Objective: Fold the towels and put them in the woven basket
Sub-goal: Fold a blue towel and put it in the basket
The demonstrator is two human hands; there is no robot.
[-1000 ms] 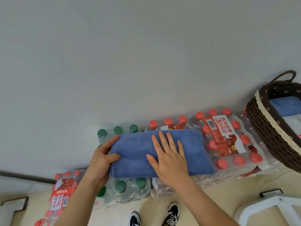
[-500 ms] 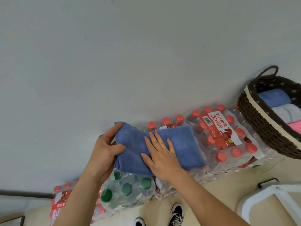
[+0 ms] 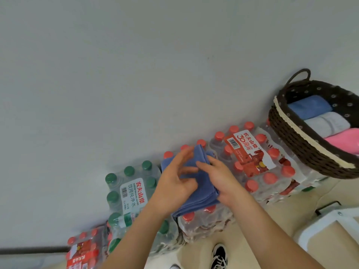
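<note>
The dark brown woven basket [image 3: 291, 137] holds three folded towels: light blue [image 3: 308, 106], grey [image 3: 328, 124] and pink [image 3: 344, 139]. A darker blue microfibre towel [image 3: 202, 193] lies folded on shrink-wrapped bottle packs [image 3: 250, 152]. The left hand [image 3: 172, 183] spreads loose fingers over it, and the right hand [image 3: 223, 177] clasps its edge.

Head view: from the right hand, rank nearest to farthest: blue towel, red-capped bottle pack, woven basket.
1. Dark blue cloth towel, touching the right hand.
2. Red-labelled pack of red-capped plastic bottles, just to its right.
3. Brown woven basket, far right.
</note>
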